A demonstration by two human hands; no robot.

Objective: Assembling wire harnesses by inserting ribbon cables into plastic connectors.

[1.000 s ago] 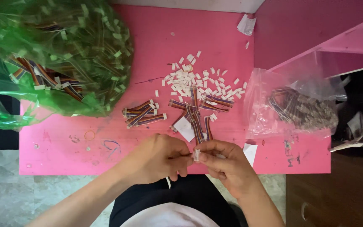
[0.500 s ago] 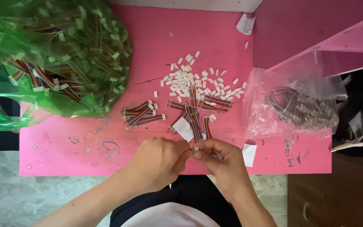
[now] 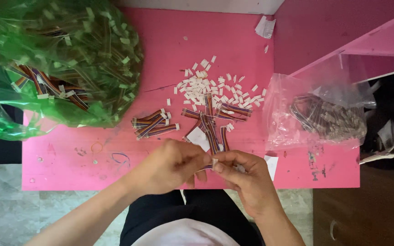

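My left hand (image 3: 169, 166) and my right hand (image 3: 245, 175) meet at the near edge of a pink table (image 3: 69, 164). Together they pinch a short multicoloured ribbon cable with a small white connector (image 3: 214, 161) at its end, held between the fingertips of both hands. Just beyond the hands lies a loose pile of the same ribbon cables (image 3: 213, 125), and a smaller bundle of cables (image 3: 153, 125) lies to the left. Small white plastic connectors (image 3: 215, 86) are scattered behind them.
A big green plastic bag (image 3: 64, 59) full of ribbon cables fills the table's far left. A clear plastic bag (image 3: 324, 116) with cables lies at the right, under a pink shelf (image 3: 365, 45). Crumpled white paper (image 3: 265, 27) sits at the far edge.
Both hands have shifted slightly, the fingertips working the cable and connector between them. The piles and bags on the table have not moved.
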